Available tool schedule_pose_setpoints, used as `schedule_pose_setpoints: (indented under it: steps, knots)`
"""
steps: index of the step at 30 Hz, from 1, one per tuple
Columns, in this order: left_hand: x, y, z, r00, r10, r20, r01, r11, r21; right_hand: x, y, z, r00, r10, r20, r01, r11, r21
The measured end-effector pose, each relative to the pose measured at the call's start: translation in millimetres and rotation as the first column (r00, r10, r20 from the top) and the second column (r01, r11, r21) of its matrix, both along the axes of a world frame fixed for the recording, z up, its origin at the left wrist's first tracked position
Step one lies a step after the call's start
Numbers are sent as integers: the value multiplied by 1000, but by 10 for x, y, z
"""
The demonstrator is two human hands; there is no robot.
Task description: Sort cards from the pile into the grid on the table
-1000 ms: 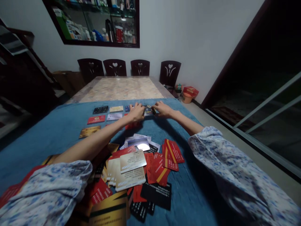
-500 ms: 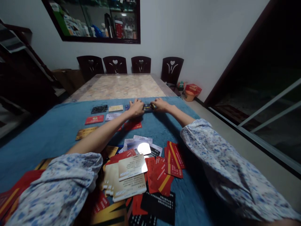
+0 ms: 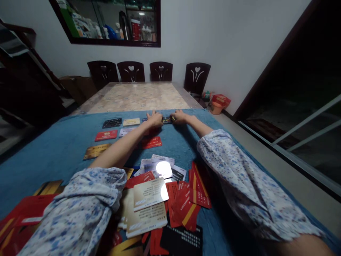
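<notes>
Both arms reach to the far side of the blue cloth (image 3: pixel 66 142). My left hand (image 3: pixel 155 120) grips the left end of a dark card (image 3: pixel 167 120) with light lettering. My right hand (image 3: pixel 180 117) pinches the card's right end, its fingertips partly hidden. Whether it is one card or a small stack, I cannot tell. To the left of my left hand lie a cream card (image 3: pixel 131 122) and black cards (image 3: pixel 112 123). Nearer are a red card (image 3: pixel 106 135), a pale card (image 3: pixel 126 132), a gold card (image 3: pixel 96 151) and another red card (image 3: pixel 151 142).
Loose cards pile up close to me: cream cards (image 3: pixel 149 193), red cards (image 3: pixel 185 202), black cards (image 3: pixel 182 240). More red cards (image 3: pixel 29 209) lie at the left under my sleeve. Beyond the cloth is a bare stone tabletop (image 3: pixel 144 96), with chairs (image 3: pixel 130 72) behind it.
The hands stay at the dark card with only slight shifts. My right forearm has moved a little to the left, and the whole view has tilted slightly.
</notes>
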State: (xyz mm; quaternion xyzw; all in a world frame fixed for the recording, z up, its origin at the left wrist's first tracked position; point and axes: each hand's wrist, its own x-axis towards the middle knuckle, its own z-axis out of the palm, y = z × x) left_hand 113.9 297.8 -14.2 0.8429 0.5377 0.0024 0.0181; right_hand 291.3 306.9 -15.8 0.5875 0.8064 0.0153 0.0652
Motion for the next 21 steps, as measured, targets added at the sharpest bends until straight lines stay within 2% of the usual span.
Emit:
schedule_pose_setpoints:
  steps: [6, 14, 18, 21]
  knots:
    - [22, 44, 20, 999, 5, -53, -6, 1000, -12, -24, 16, 59, 1000, 29, 7, -29, 999, -32]
    - [32, 98, 155, 987, -6, -163, -5, 998, -69, -79, 45, 69, 1000, 16, 0, -16, 1000, -27]
    - [39, 84, 187, 985, -34, -169, 21, 997, -79, -104, 53, 70, 1000, -12, 3, 12, 999, -35]
    - [48, 76, 178, 988, -12, -153, 2, 998, -67, -119, 55, 68, 1000, -21, 5, 22, 999, -46]
